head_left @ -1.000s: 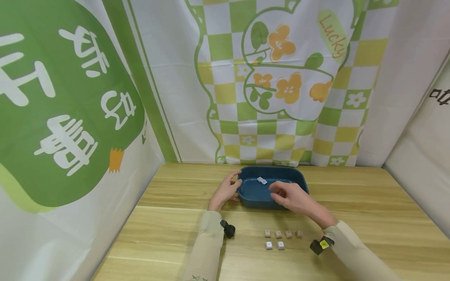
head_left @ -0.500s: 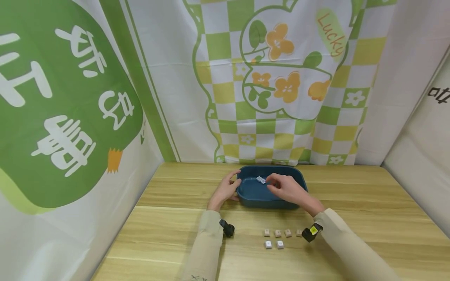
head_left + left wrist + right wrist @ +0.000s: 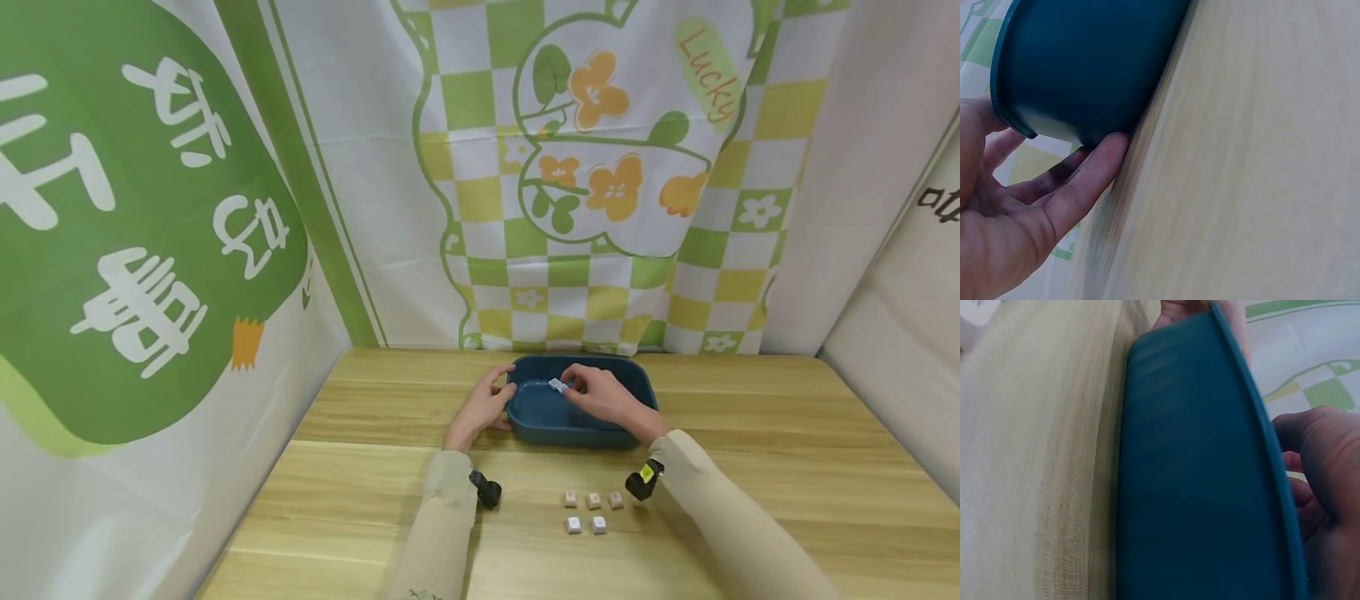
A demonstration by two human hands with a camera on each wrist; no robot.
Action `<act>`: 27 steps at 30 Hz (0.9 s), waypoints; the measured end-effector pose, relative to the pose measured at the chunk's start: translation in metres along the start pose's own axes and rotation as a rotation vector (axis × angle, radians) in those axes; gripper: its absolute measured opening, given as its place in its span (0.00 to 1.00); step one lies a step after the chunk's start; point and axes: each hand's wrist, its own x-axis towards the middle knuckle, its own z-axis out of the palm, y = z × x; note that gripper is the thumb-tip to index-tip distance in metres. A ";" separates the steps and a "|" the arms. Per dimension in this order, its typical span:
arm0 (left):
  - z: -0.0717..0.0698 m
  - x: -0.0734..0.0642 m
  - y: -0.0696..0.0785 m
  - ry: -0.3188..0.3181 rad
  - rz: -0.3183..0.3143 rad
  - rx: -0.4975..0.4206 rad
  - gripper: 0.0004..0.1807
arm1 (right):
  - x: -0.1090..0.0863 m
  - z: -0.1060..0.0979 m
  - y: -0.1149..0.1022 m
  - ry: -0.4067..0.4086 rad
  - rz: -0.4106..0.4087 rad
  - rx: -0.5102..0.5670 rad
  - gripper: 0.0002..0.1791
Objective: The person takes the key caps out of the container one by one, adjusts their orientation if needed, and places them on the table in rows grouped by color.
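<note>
A dark blue rectangular bin (image 3: 577,435) stands at the back of the wooden table. Two small white keycaps (image 3: 555,384) lie side by side inside it. My left hand (image 3: 480,408) holds the bin's left end, thumb at the rim and other fingers against the outer wall; in the left wrist view, fingertips (image 3: 1113,147) touch its lower edge. My right hand (image 3: 603,396) reaches in over the near wall, thumb and index finger pinching the right keycap, partly covered. In the right wrist view, the wall hides its fingertips.
Three pinkish keycaps (image 3: 594,501) stand in a row on the table (image 3: 360,500), with two white keycaps (image 3: 586,525) in front. A patterned curtain (image 3: 570,283) hangs right behind the bin, and another cloth (image 3: 330,308) closes the left side.
My right hand has moved left inside the bin until its fingertips meet the right keycap. Its wrist camera now covers the fourth pinkish keycap. My left hand and the bin have stayed put.
</note>
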 end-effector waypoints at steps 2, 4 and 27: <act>0.000 0.000 0.000 -0.001 -0.001 -0.003 0.25 | 0.003 0.002 0.003 -0.011 0.017 0.001 0.17; 0.000 0.001 -0.001 0.000 -0.004 -0.008 0.25 | 0.006 0.004 0.006 -0.017 0.027 0.004 0.17; 0.000 -0.001 0.001 -0.011 -0.004 -0.010 0.26 | 0.030 0.017 0.018 -0.060 0.138 -0.062 0.18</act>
